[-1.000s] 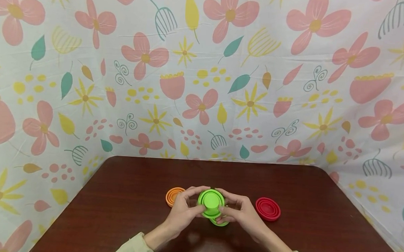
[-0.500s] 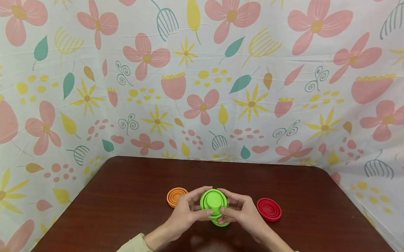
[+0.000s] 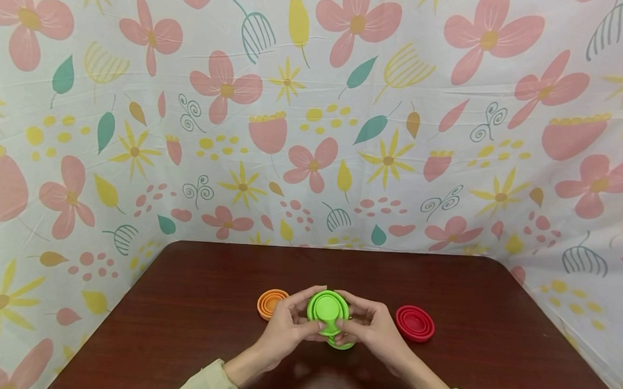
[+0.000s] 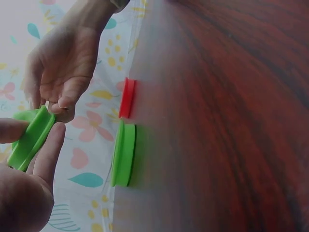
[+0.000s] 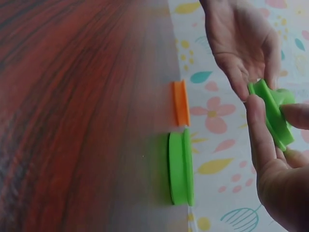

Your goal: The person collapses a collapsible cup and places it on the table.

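Both hands hold a small green collapsible cup (image 3: 328, 306) above the table, its ringed wall partly folded and its middle bulging out. My left hand (image 3: 284, 325) pinches it from the left, thumb on the lower front and fingers behind. From the right, my right hand (image 3: 377, 326) pinches it the same way. The left wrist view shows the cup (image 4: 33, 139) side-on between thumb and fingers. Below it a second green collapsible piece (image 3: 342, 343) lies flat on the table, mostly hidden in the head view; the right wrist view shows this green piece (image 5: 179, 168) apart from the hands.
An orange folded cup (image 3: 269, 302) lies left of the hands, partly behind the left one. To the right lies a red folded cup (image 3: 414, 324). The dark wooden table (image 3: 208, 288) ends at a flower-printed cloth (image 3: 310, 217) behind.
The left thumb has slid rightward along the cup's lower front, and the cup has shifted and tilted slightly. The right hand keeps its grip. The things on the table stay in place.
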{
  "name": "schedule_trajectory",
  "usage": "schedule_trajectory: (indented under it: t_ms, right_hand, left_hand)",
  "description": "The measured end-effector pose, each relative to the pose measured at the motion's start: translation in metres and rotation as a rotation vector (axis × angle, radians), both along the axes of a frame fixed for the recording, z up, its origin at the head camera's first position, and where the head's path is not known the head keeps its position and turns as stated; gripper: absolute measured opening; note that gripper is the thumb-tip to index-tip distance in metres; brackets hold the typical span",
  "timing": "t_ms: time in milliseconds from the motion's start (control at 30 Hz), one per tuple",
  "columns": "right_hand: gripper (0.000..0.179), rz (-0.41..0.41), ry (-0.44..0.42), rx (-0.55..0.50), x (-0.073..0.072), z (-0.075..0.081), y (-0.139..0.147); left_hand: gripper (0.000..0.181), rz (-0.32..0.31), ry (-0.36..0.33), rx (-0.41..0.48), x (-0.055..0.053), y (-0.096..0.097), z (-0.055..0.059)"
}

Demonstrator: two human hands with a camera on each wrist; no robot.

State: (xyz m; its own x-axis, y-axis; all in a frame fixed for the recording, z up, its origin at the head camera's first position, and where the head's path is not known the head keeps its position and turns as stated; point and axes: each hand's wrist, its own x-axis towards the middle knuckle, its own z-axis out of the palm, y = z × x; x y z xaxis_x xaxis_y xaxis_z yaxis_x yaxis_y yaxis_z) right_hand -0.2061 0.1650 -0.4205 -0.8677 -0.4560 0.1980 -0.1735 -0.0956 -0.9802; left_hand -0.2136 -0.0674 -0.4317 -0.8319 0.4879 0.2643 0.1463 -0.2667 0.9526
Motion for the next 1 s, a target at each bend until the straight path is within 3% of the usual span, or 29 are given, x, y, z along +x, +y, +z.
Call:
schedule_trajectory:
  t_ms: [133, 367, 733, 1000]
  right_hand:
    - [0.066, 0.027, -0.005, -0.017, -0.0002, -0.001, 0.0017]
    - [0.068, 0.025, -0.009, -0.03, -0.0003, 0.0004, 0.0025]
    - [0.067, 0.027, -0.007, -0.018, -0.0029, -0.0005, -0.0006]
    - [0.068, -0.027, -0.034, -0.004, -0.0031, 0.0002, -0.0055]
  left_hand:
    - [0.067, -0.002, -0.002, -0.009, -0.0002, 0.0, -0.0005]
    - [0.074, -0.066, -0.011, -0.021, 0.0015, 0.0002, 0.0006]
    - [0.076, -0.02, -0.003, -0.003, 0.002, 0.0025, -0.0002]
    - [0.075, 0.066, -0.02, -0.011, 0.0038, 0.005, 0.0016]
